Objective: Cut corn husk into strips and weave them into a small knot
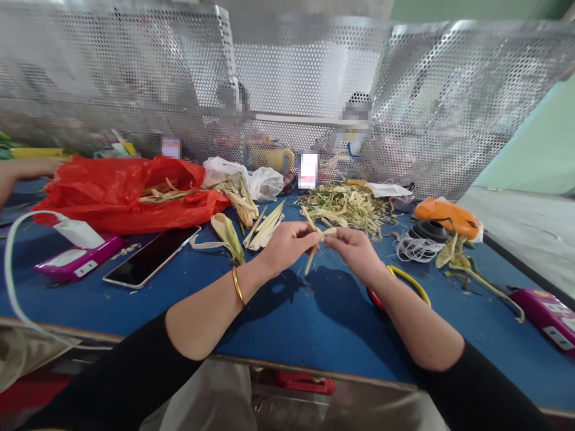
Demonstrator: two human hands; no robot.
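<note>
Both my hands meet above the middle of the blue table. My left hand [291, 244] pinches a pale corn husk strip [309, 261], which slants down between the hands. With thumb and forefinger, my right hand [353, 248] grips another light husk piece [330, 231] that crosses the first strip. How the two pieces join is too small to make out. To the left lie cut husk strips [268, 226] and a greenish husk [228, 234]. Under my right forearm are scissors with red and yellow handles [411, 284], partly hidden.
A red plastic bag [112, 197] holds husks at the left, near a phone [153, 257] and a purple power strip [81, 257]. Husk scraps [348, 206] are heaped ahead. A black spool [424, 233] with white string stands right. Perforated metal panels [305, 72] line the back. Another person's arm [27, 170] reaches in at far left.
</note>
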